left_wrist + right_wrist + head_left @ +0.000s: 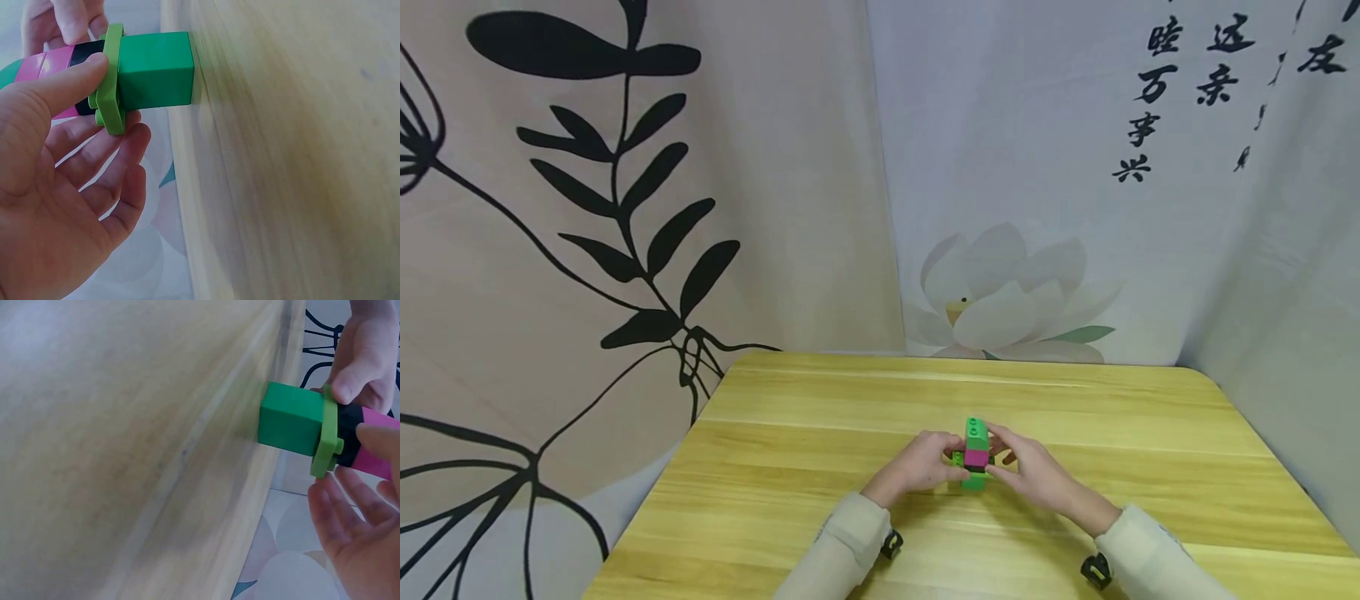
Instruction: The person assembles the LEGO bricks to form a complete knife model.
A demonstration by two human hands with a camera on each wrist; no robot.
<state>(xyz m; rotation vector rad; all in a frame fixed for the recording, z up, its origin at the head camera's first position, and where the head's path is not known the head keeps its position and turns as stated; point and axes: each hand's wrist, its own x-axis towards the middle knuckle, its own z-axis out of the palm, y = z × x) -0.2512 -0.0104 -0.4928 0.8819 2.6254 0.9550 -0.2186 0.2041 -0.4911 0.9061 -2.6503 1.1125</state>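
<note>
A stack of toy building blocks stands upright near the middle of the wooden table, between both hands. From the bottom it has a green block, a thin lime plate reaching out sideways, a black block, a magenta part and a studded green block on top. My left hand grips the stack from the left, thumb on the black block by the lime plate. From the right, my right hand holds it, thumb around the black and magenta layers. Some far-side fingertips are hidden.
The wooden table reaches back to a printed curtain with plants, a lotus and writing. Another pale curtain hangs along the right side. Black wrist fittings sit by both light sleeves.
</note>
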